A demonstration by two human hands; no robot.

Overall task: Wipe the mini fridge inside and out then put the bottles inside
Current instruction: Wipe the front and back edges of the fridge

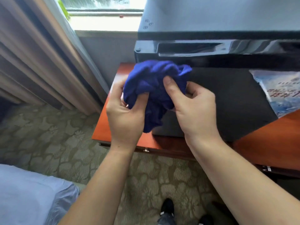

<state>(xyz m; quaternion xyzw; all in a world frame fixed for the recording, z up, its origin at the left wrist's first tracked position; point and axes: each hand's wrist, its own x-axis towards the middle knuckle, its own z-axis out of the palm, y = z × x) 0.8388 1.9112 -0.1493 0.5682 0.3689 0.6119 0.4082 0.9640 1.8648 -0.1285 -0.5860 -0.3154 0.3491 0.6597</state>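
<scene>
Both hands hold a crumpled deep-blue cloth [152, 78] between them, just in front of the near left corner of the black mini fridge [227, 98]. The left hand [125, 111] has its grip clenched on the cloth's left side: the thumb presses into the folds from the near side and the fingers curl round behind, mostly hidden by fabric. The right hand [194, 109] pinches the right side, its thumb lying flat on top of the bunched cloth and the other fingers tucked beneath. Both palms are turned towards each other, wrists about level, bare forearms reaching in from the near edge. A tail of cloth hangs down between the hands.

The fridge stands on a reddish-brown wooden counter [103, 127], its glossy door facing near, with a recessed handle slot along the top edge and a pale blue printed sticker [279, 91] at the right. A beige pleated curtain [40, 54] hangs at the left, beside a bright window [103, 21] at the far side. Patterned green carpet [48, 135] covers the floor.
</scene>
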